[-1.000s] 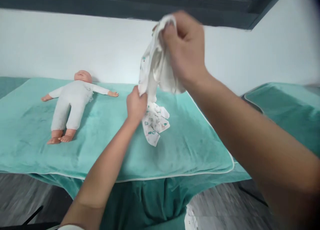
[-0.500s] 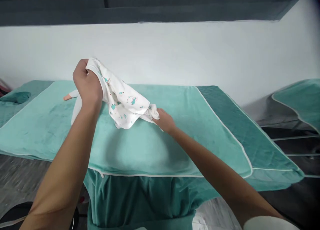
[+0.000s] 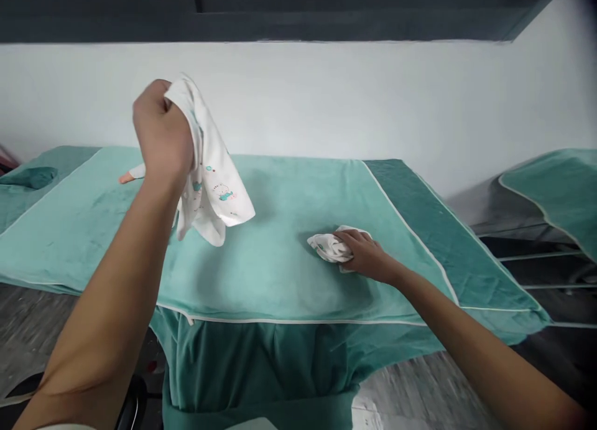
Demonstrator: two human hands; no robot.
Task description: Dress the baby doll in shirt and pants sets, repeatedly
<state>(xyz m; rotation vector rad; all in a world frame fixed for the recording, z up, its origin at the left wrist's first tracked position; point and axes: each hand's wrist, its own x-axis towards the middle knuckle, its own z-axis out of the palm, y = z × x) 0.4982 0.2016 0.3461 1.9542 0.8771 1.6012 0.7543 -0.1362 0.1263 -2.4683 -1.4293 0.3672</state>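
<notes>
My left hand (image 3: 163,131) is raised above the left part of the bed, its fingers closed on a white baby garment (image 3: 221,181) with small teal and pink prints. The garment hangs down from the hand in loose folds. Lower and to the right, my right hand (image 3: 368,256) grips a crumpled white printed cloth (image 3: 329,247) at the surface of the green bed cover (image 3: 275,280). A small doll-like hand with a white sleeve (image 3: 137,171) lies on the cover; my left forearm hides what is beyond it.
A white wall (image 3: 326,100) rises behind the bed, below a dark window frame (image 3: 354,13). Green fabric (image 3: 555,187) hangs over a metal rack (image 3: 550,287) at the right. A dark rounded object (image 3: 133,402) stands at the lower left.
The crumpled cloth has come apart from the hanging garment; my right hand has carried it right and down to the bed. My left hand has risen slightly with the garment.
</notes>
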